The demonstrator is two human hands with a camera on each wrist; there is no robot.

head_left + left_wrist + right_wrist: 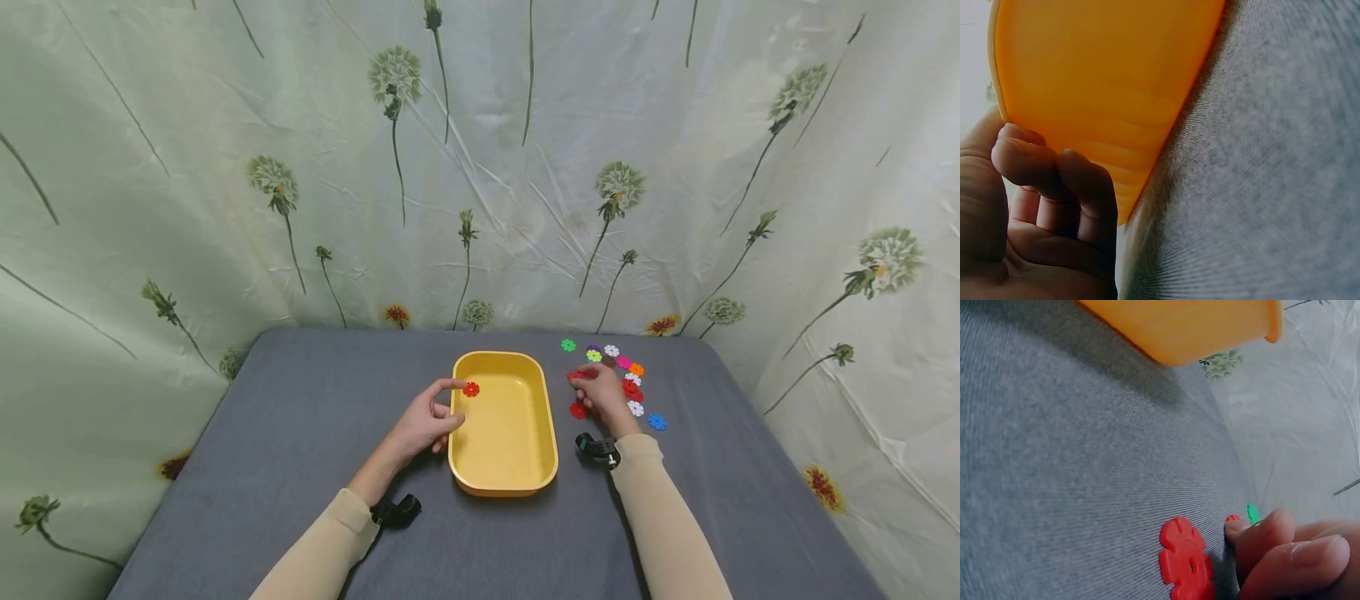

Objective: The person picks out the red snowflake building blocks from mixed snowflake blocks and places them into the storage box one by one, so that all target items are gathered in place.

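Observation:
My left hand [422, 423] is at the left rim of a yellow plastic tray [504, 486]. Its thumb and index finger reach over the rim, while the other fingers curl against the outer wall [1104, 75]. Just beyond the index fingertip, inside the tray, is a red flower-shaped disc [472, 389]. To the right of the tray, my right hand [602, 392] has bent fingers touching another red flower-shaped disc [575, 375], mostly covered; whether they pinch it cannot be told. Nearer the right wrist camera, a separate red disc [1180, 550] lies flat on the cloth.
Several flower-shaped discs lie around the right hand, among them a green disc [568, 345], a blue disc [657, 422] and an orange disc [637, 369]. Grey cloth [300, 417] covers the table. A dandelion-printed curtain [337, 183] hangs behind it.

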